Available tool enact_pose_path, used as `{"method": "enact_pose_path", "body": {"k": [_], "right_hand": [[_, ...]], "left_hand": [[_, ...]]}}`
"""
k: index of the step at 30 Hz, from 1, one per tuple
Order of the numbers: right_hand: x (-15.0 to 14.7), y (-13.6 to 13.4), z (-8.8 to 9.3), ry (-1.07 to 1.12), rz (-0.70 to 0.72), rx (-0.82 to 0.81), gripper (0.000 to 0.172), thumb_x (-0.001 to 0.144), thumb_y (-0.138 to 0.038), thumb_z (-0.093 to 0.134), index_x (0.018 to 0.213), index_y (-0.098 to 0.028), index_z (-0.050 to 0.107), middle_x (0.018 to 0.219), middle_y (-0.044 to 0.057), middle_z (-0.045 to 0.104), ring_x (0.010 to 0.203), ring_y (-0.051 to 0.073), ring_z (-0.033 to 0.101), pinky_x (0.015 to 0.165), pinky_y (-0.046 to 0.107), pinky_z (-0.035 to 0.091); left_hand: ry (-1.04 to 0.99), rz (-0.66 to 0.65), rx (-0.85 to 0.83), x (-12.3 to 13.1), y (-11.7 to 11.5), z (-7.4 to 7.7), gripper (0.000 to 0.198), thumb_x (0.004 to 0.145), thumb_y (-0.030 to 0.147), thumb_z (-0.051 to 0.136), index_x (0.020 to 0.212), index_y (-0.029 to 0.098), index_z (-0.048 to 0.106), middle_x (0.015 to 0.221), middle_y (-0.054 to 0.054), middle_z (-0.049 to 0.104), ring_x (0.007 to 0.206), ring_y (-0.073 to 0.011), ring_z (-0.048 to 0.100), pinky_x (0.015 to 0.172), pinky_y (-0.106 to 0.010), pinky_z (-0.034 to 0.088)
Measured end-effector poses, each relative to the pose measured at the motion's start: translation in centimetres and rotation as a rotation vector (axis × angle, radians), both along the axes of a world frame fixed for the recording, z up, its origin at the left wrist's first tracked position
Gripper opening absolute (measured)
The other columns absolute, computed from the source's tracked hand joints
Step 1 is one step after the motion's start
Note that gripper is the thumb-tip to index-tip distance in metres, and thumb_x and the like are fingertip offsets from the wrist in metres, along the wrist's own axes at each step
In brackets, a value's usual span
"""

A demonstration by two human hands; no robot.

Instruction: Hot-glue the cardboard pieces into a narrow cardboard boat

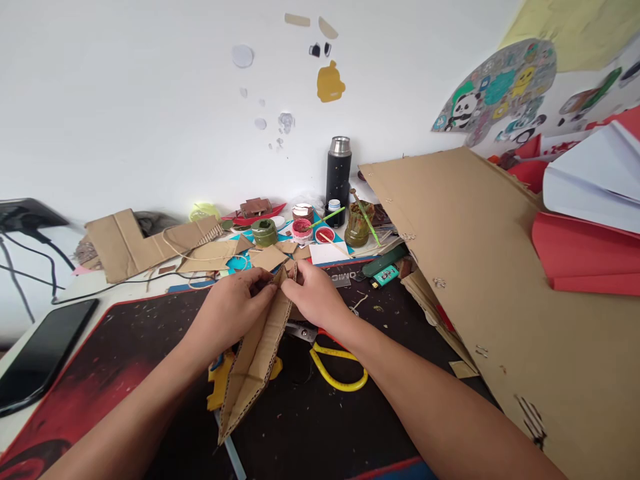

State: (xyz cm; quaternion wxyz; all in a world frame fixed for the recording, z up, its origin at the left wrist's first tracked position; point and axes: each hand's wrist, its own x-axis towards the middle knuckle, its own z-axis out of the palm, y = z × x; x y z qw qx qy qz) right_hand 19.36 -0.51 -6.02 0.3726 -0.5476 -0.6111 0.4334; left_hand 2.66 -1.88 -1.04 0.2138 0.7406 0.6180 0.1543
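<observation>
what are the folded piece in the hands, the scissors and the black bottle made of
Folded piece: matt brown corrugated cardboard; wavy flutes show along its cut edges.
Scissors: shiny grey metal near the pivot, probably steel; smooth yellow handle, likely plastic.
Black bottle: shiny silvery top suggests metal; dark body perhaps painted metal, unclear.

At my ten o'clock lies a black rectangular smartphone (pixel 45 353), its dark glass facing up. Toward half past eleven I see a short, round olive-green paint jar (pixel 265 233). A black cylindrical flask with a silver metal top (pixel 338 179) stands upright at twelve, below a flat mustard-yellow sticker (pixel 331 83) on the white wall (pixel 150 100). At two o'clock, what looks like folded white paper (pixel 590 173) shows above folded red paper (pixel 585 257), both cut off at my view's edge.
</observation>
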Motion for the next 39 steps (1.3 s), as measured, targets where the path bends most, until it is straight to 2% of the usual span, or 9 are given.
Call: {"method": "enact_pose_path", "body": {"k": [39], "right_hand": [[0.04,-0.11,0.18,-0.015,0.002,-0.003,0.018,0.083,-0.024,0.061,0.075,-0.023,0.045,0.07,-0.004,0.052,0.067,0.016,0.046,0.061,0.032,0.029]], "left_hand": [[-0.009,-0.001,0.017,0.2,-0.03,-0.04,0.035,0.089,0.051,0.048,0.088,0.025,0.071,0.081,-0.004,0.079,0.073,-0.0278,0.071,0.068,-0.035,0.045]]}}
